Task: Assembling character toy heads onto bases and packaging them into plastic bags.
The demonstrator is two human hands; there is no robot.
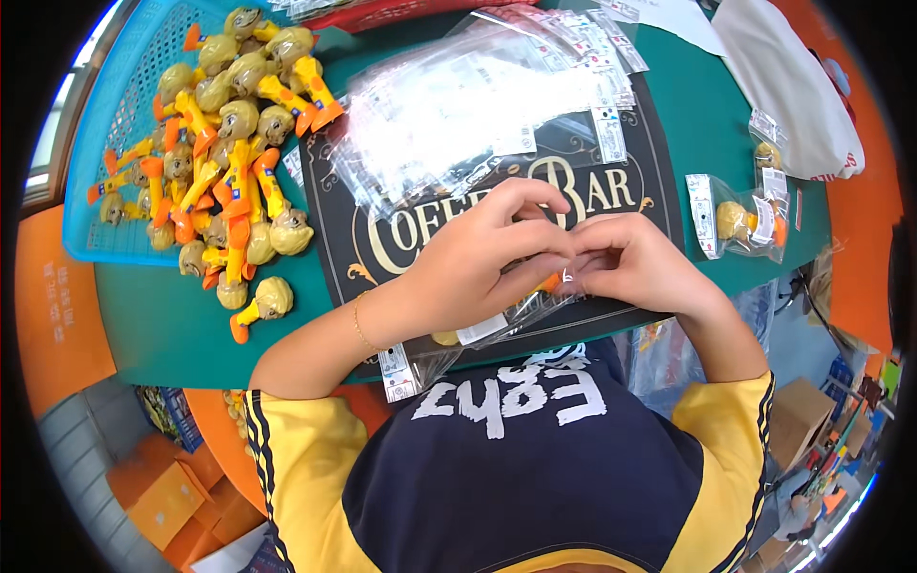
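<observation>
Close to my body, a clear plastic bag (521,320) lies slanted along the near edge of a black printed mat (659,205). Inside it is a small figurine (549,284), mostly covered by fingers; an orange part shows at the bag's right end. My left hand (478,253) has its fingers curled and pinches that end from the left. Meeting it there, my right hand (626,258) pinches the same end with thumb and fingers. Their fingertips nearly touch, and what each one grips exactly is partly hidden.
A blue basket (95,191) at the left overflows with yellow-haired figurines, several spilling onto the green table (153,315). One figurine (263,307) lies apart. Flat clear bags (458,105) are heaped on the mat's far part. Bagged figurines (750,222) lie at the right near a white cloth (783,86).
</observation>
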